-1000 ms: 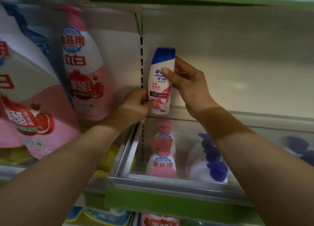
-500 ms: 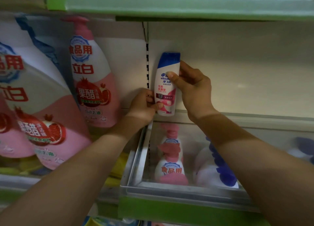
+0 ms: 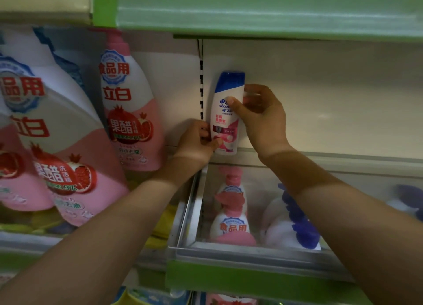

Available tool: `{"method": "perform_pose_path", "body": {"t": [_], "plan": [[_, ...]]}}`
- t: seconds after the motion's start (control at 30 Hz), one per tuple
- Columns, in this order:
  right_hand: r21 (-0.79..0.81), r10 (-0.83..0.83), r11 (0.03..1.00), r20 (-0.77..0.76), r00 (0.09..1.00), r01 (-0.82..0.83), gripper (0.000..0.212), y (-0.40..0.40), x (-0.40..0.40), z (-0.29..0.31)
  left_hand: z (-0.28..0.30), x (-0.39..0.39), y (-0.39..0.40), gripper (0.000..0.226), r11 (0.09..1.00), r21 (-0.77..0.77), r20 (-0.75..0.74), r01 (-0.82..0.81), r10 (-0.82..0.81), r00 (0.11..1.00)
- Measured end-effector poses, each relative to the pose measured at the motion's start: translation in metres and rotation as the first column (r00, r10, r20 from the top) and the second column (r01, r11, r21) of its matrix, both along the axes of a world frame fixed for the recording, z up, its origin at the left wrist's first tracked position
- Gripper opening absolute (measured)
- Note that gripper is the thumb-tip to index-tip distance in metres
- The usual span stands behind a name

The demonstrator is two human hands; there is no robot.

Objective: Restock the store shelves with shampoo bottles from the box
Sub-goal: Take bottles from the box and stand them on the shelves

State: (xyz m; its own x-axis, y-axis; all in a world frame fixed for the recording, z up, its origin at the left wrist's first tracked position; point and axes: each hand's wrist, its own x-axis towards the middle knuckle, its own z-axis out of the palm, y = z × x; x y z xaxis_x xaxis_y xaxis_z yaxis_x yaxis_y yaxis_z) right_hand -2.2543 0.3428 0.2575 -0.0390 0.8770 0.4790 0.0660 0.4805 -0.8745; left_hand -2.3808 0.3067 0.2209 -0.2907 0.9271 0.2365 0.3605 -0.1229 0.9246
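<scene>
Head view, both hands, left hand (image 3: 196, 142), right hand (image 3: 263, 119), grasping upright "shoulders" shampoo bottle (image 3: 225, 121), "立白" detergent bottle (image 3: 130, 107) beside

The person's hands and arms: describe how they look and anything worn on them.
Both forearms are bare up to the frame edge, with no sleeves in view. The left hand and the right hand wear no gloves. No watch, bracelet or ring shows on either wrist or on the fingers. The fingernails that show are short and plain, without visible polish. The dim light hides finer marks.
</scene>
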Motion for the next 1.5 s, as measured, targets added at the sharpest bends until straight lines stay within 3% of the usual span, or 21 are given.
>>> {"method": "perform_pose_path", "body": {"t": [0.23,0.43,0.47,0.8,1.0,1.2,1.5], "plan": [[-0.203,-0.036,0.978,0.053,0.998,0.046,0.055,-0.026,0.017,0.0,0.015,0.008,-0.045,0.049,0.997,0.016,0.009,-0.078,0.078,0.997],[-0.306,0.075,0.952,0.15,0.986,-0.026,0.053,-0.072,0.037,0.004,0.033,0.033,-0.084,0.028,0.992,-0.011,-0.001,-0.125,0.125,0.992],[-0.322,0.074,0.947,0.165,0.983,-0.017,0.052,-0.081,0.042,0.005,0.035,0.039,-0.094,0.02,0.993,0.014,-0.005,-0.114,0.114,0.993],[-0.317,0.214,0.932,0.082,0.973,-0.178,0.012,-0.214,0.135,0.009,0.016,0.123,-0.228,0.019,0.984,0.089,-0.08,-0.152,0.159,0.984],[-0.396,0.313,0.881,0.08,0.946,-0.258,0.012,-0.275,0.188,-0.022,-0.019,0.175,-0.293,0.014,0.993,-0.067,-0.034,-0.096,0.093,0.995],[-0.567,0.357,0.782,0.067,0.932,-0.259,0.015,-0.314,0.226,-0.096,-0.083,0.209,-0.341,0.018,0.97,-0.238,-0.026,-0.047,0.042,0.999],[-0.819,0.331,0.564,0.103,0.938,-0.109,0.011,-0.361,0.277,-0.24,-0.222,0.239,-0.406,0.022,0.832,-0.555,0.061,0.008,0.031,0.998]]}}
